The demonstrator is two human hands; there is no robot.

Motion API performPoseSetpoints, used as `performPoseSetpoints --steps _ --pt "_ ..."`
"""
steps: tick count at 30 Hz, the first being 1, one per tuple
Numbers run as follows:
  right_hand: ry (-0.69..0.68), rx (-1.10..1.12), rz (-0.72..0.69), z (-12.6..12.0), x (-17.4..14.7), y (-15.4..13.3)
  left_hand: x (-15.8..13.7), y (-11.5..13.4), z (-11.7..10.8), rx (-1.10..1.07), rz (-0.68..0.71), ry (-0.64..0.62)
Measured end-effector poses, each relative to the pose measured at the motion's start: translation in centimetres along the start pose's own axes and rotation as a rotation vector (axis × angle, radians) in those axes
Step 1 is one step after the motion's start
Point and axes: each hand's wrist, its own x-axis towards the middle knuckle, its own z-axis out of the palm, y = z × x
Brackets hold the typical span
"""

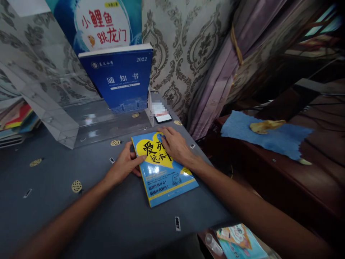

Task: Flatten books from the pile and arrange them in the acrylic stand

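A blue and yellow book (167,181) lies at a slant on the grey table, front cover up, with a yellow heart and black lettering on it. My left hand (128,160) is closed on its left edge: the thumb presses on the cover and the fingers curl at the side, partly hidden. Across the upper right corner of the same cover rests my right hand (176,144), its fingers stretched toward the top edge and covering part of the title. Just beyond that hand is a phone (163,118) with a lit screen.
A clear acrylic stand (63,124) holds an upright dark blue booklet (126,79), with a teal picture book (105,23) behind. Stacked books (16,124) sit at far left. Patterned curtain (185,43) backs the table. Right are a blue cloth (242,129) and, lower, a plastic cup (212,244).
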Motion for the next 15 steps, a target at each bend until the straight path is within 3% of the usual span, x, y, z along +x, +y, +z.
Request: performPoseSetpoints --steps 8,15 --pt "-0.011 0.018 0.001 -0.13 0.01 -0.02 -0.03 0.16 0.55 0.050 0.003 0.036" --pt "-0.007 0.125 -0.022 -0.45 0.25 0.72 -0.07 -0.03 0.23 0.027 0.036 -0.004"
